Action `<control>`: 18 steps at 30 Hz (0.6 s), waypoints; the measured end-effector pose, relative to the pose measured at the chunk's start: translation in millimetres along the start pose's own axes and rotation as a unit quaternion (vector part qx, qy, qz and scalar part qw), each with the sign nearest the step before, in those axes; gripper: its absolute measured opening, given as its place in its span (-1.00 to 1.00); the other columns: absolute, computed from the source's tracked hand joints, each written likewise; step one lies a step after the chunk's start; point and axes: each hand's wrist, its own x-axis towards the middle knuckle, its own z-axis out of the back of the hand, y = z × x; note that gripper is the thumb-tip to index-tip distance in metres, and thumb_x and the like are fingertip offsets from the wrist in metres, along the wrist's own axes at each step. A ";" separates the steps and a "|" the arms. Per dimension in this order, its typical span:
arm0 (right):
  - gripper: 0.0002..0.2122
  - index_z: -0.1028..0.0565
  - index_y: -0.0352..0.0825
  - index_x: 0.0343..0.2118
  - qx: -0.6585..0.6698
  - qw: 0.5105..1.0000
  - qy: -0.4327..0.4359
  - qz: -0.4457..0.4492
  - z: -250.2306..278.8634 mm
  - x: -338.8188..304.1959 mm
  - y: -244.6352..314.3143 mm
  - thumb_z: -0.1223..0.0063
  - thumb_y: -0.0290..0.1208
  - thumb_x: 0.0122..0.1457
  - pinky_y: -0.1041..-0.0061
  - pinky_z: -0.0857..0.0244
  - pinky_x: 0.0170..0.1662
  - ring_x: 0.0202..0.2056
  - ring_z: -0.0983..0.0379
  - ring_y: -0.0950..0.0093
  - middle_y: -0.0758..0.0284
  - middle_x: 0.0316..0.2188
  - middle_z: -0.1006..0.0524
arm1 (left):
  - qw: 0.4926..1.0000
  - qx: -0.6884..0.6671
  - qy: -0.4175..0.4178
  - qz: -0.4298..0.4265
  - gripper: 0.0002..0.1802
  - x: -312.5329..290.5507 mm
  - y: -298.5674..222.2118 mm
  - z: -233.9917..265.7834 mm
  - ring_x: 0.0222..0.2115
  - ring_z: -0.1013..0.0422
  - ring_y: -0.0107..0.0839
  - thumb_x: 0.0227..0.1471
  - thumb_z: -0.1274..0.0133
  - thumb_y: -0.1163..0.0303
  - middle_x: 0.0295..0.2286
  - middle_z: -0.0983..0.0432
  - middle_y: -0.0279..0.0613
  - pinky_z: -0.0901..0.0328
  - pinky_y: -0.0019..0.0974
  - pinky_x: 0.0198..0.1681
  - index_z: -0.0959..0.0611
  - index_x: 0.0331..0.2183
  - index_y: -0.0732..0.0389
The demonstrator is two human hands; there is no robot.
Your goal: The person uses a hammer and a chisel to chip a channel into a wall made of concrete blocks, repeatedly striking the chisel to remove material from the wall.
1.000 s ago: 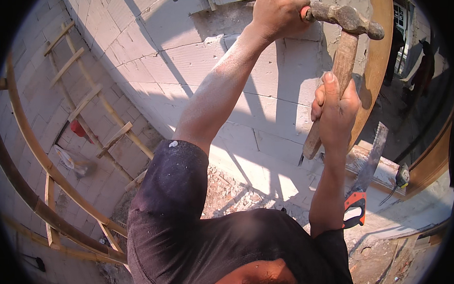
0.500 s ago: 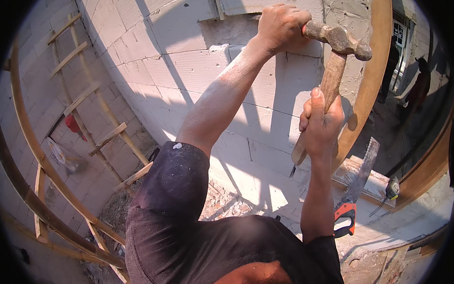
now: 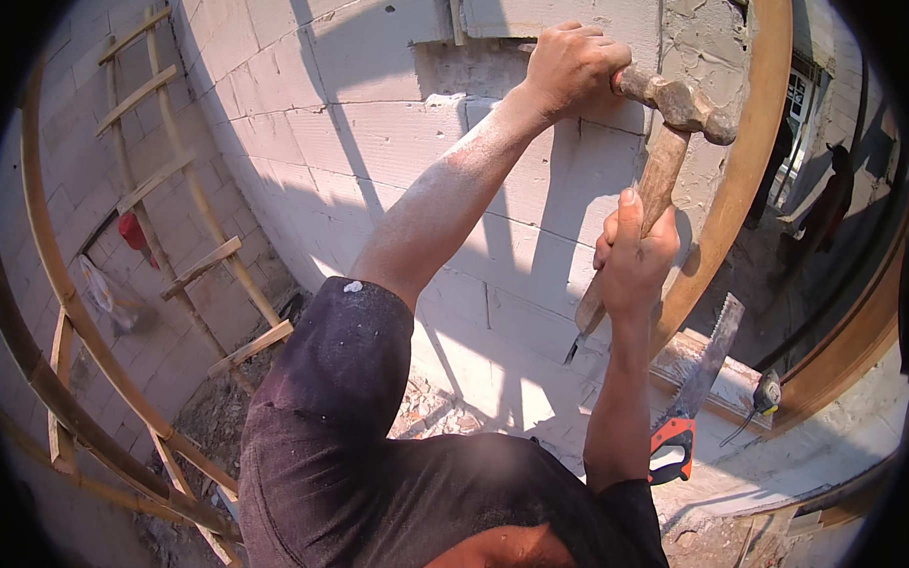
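My right hand [image 3: 636,252] is wrapped round the wooden handle of a hammer [image 3: 663,171], thumb lying along it. The worn steel head is up beside my left fist, against or very near the butt of the tool held there. My left hand [image 3: 574,70] is closed round what looks like a chisel, mostly hidden in the fist; a bit of red shows at its butt. A thin dark tip reaches left into a rough recess [image 3: 472,69] cut in the pale block wall [image 3: 409,152]. White dust coats my left forearm.
An orange-handled handsaw [image 3: 707,368] leans by the sill, with a tape measure [image 3: 767,392] beside it. A curved wooden frame [image 3: 733,184] borders the opening on the right, where a person [image 3: 828,202] is in shadow. On the left are a wooden ladder [image 3: 190,180] and bent poles [image 3: 59,280]; rubble lies below.
The view has shifted slightly. Both hands keep their grips, and the hammer head stays close to the left fist, with little visible movement against the wall.
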 end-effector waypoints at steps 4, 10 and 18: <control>-0.76 -0.32 -0.37 -0.28 -0.043 0.997 0.048 -0.032 22.7 -13.2 6.1 0.17 -0.27 0.43 0.63 -0.17 -0.68 -0.72 -0.24 0.63 0.38 -0.65 -0.29 | 0.991 -0.012 -0.112 0.075 -0.70 -9.4 -12.9 17.4 -0.58 -0.40 -0.28 -0.18 -0.35 0.36 -0.66 -0.40 -0.31 -0.30 -0.18 -0.49 -0.49 -0.61 0.12; -0.74 -0.32 -0.40 -0.28 0.078 0.996 -0.030 0.008 32.5 -51.5 7.6 0.20 -0.27 0.42 0.63 -0.17 -0.65 -0.70 -0.28 0.61 0.35 -0.66 -0.34 | 0.987 -0.112 -0.104 0.053 -0.60 -40.9 -37.1 38.0 -0.63 -0.35 -0.35 -0.18 -0.42 0.32 -0.68 -0.35 -0.31 -0.22 -0.30 -0.57 -0.43 -0.60 0.11; -0.71 -0.32 -0.42 -0.26 0.027 1.000 -0.007 -0.001 25.2 -71.1 4.0 0.19 -0.22 0.42 0.58 -0.20 -0.63 -0.69 -0.28 0.58 0.31 -0.64 -0.35 | 0.977 -0.166 0.034 -0.128 -0.62 -34.2 -0.8 56.8 -0.64 -0.45 -0.27 -0.04 -0.26 0.14 -0.69 -0.41 -0.31 -0.34 -0.25 -0.54 -0.42 -0.60 0.07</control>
